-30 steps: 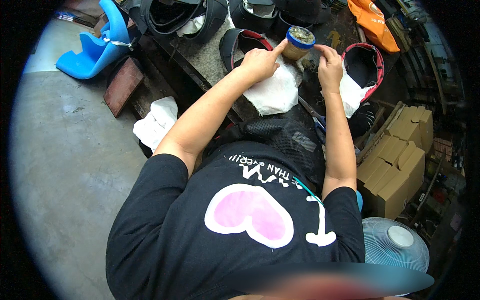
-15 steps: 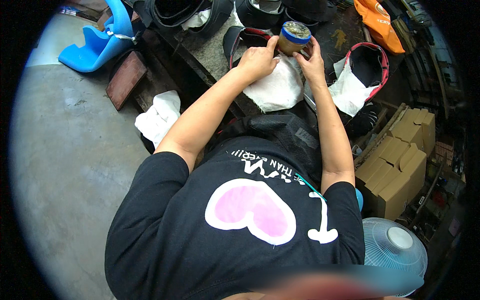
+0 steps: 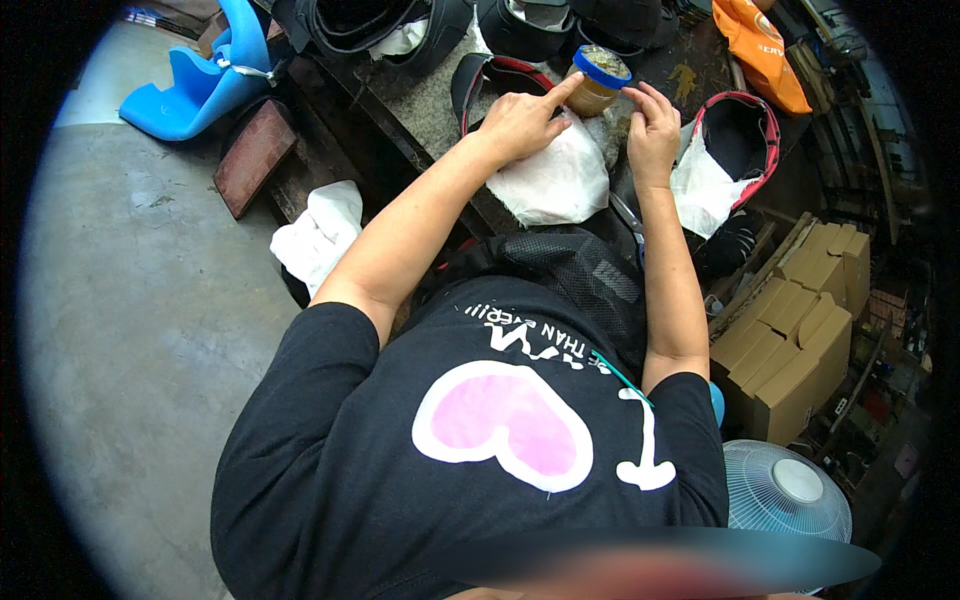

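A clear jar (image 3: 594, 100) with a blue rim and tan contents stands on the dark workbench (image 3: 690, 40). The index finger of my left hand (image 3: 522, 122) stretches to the jar's rim, its other fingers curled above a white cloth piece (image 3: 555, 180). On the jar's other side is my right hand (image 3: 652, 130), its fingers loosely bent and apart, with no object visible in them. Behind my left hand lies a black curved piece with red edging (image 3: 500, 70). A similar red-edged black piece with white cloth (image 3: 735, 150) rests right of my right hand.
Several black rounded pieces (image 3: 440, 40) line the bench's far side. Scissors (image 3: 627, 212) lie beside my right wrist. An orange bag (image 3: 762, 60) is at the far right, with cardboard boxes (image 3: 800, 340) and a fan (image 3: 790, 490) below. A blue plastic piece (image 3: 190, 100) stands at left.
My right hand has come off the jar and moved slightly right and down. The jar sits a little further right and nearer. My left index finger still reaches to it.
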`<state>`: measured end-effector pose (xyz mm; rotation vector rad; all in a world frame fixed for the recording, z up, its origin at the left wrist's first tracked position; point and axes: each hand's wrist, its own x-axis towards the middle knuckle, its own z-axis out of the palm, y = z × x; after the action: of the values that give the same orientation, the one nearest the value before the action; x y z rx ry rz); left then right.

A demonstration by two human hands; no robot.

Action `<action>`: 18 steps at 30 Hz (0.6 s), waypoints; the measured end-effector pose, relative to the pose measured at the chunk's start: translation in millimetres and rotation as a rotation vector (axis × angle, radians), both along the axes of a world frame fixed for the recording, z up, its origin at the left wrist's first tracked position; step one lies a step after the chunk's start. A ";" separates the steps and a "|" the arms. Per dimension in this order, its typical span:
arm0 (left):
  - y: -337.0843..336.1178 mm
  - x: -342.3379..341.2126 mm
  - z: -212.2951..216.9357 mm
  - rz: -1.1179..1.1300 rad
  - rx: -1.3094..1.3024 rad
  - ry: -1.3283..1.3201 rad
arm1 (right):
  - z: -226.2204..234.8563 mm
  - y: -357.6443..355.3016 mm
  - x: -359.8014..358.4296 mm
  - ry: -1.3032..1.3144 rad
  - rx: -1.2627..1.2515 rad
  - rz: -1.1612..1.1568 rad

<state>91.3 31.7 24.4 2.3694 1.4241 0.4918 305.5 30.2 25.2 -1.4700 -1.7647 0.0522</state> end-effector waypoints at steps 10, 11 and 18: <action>3.3 4.3 3.2 0.029 -0.004 0.004 | -7.6 -8.9 -13.8 -0.135 0.024 -0.081; 3.4 4.2 3.2 0.031 -0.009 0.005 | -5.1 -7.6 -14.9 -0.238 -0.015 -0.116; 5.8 1.2 -2.1 0.040 -0.025 -0.003 | 19.4 -1.4 -21.9 -0.505 -0.276 -0.161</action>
<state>92.5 37.6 22.3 2.3237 1.4699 0.4851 283.5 28.8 44.6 -1.9487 -2.0878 -0.1818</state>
